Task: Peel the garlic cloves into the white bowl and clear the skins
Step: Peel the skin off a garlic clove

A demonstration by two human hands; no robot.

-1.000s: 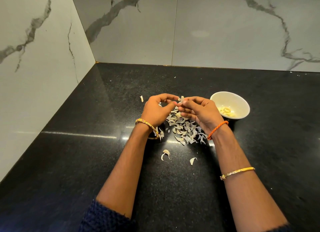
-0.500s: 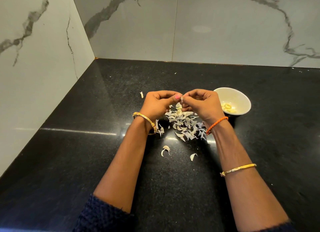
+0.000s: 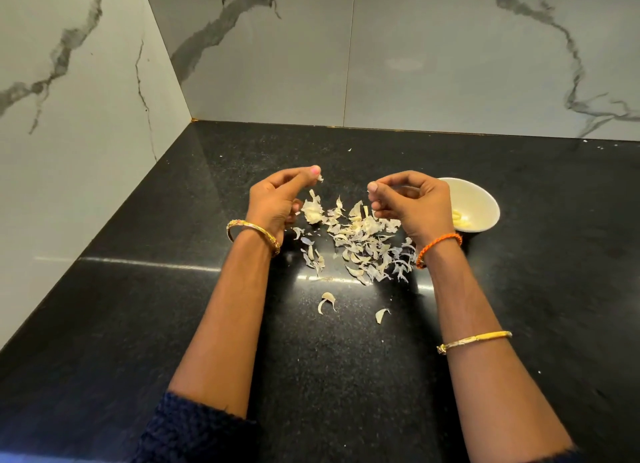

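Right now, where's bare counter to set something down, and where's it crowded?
Free: the black counter right of the right hand and nearer than the white bowl; the left stretch toward the marble wall; the far strip by the back wall. Crowded: the pile of skins between the hands, with strays just nearer.

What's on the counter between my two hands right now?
In the head view, the pile of garlic skins lies on the black counter between the left hand and right hand.

Warm overhead light, glare streak on counter (image 3: 145, 262), wide-angle bending
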